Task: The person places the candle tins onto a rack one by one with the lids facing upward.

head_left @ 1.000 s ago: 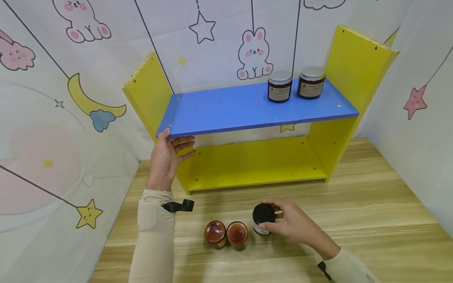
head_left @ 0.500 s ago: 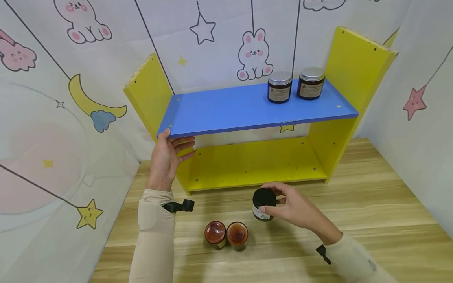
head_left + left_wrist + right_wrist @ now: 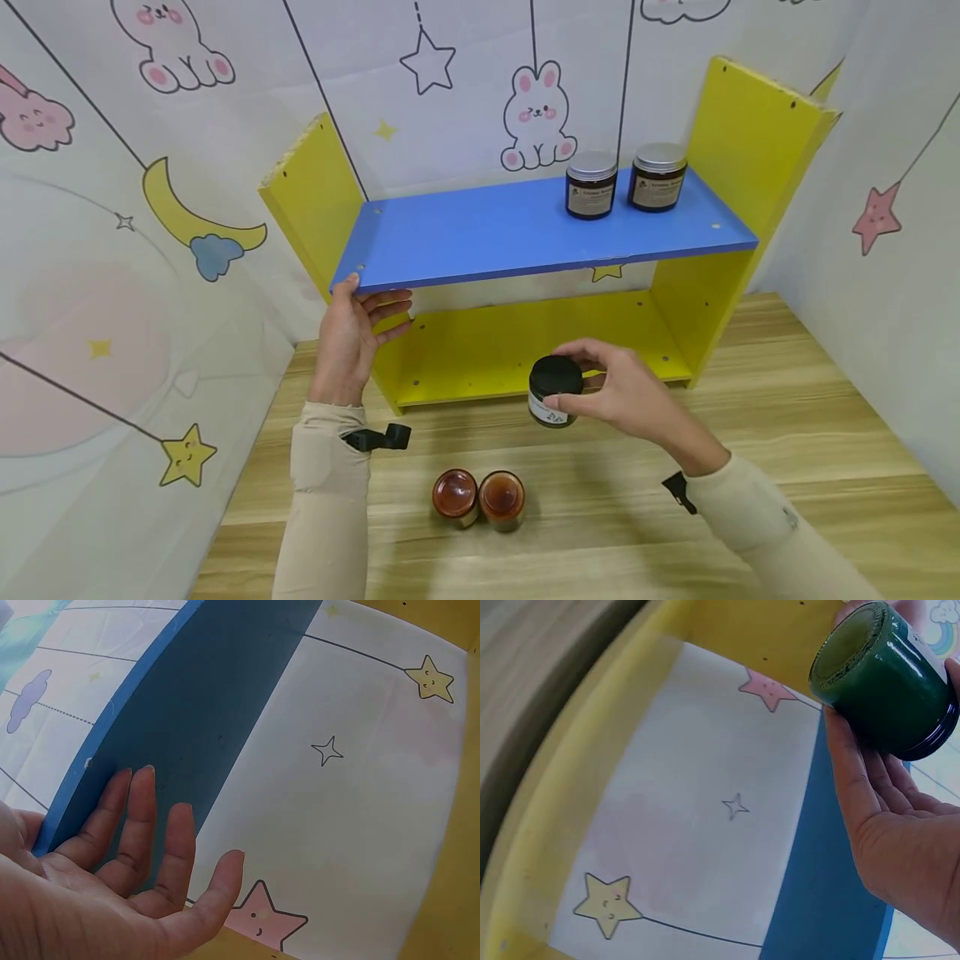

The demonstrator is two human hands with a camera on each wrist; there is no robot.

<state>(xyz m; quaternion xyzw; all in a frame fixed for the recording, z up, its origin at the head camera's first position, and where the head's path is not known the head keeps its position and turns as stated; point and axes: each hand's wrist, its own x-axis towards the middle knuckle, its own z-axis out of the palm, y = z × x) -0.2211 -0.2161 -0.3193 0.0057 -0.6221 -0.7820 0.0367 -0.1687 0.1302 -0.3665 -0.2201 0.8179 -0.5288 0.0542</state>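
My right hand (image 3: pixel 626 396) grips a dark green glass jar (image 3: pixel 553 408) with a black lid and white label, held upright in front of the lower shelf. Its base (image 3: pixel 847 652) faces the camera in the right wrist view. My left hand (image 3: pixel 351 346) holds the front left corner of the blue shelf (image 3: pixel 465 237), thumb on top, fingers (image 3: pixel 139 825) spread beneath. Two amber jars (image 3: pixel 455 493) stand side by side on the table, bottoms up. On the blue shelf's right side are a brown jar (image 3: pixel 590 196) and another brown jar (image 3: pixel 657 187), both with silver lids.
The yellow bottom board (image 3: pixel 480 350) lies below the blue shelf. Yellow side panels rise at the left (image 3: pixel 318 192) and right (image 3: pixel 750 142). The unit stands on a wood-grain table (image 3: pixel 825 467), with a cartoon-printed cloth (image 3: pixel 450 125) behind it.
My right hand has lifted the green jar and carried it away from me toward the shelf unit. My left hand has stayed at the blue shelf's corner.
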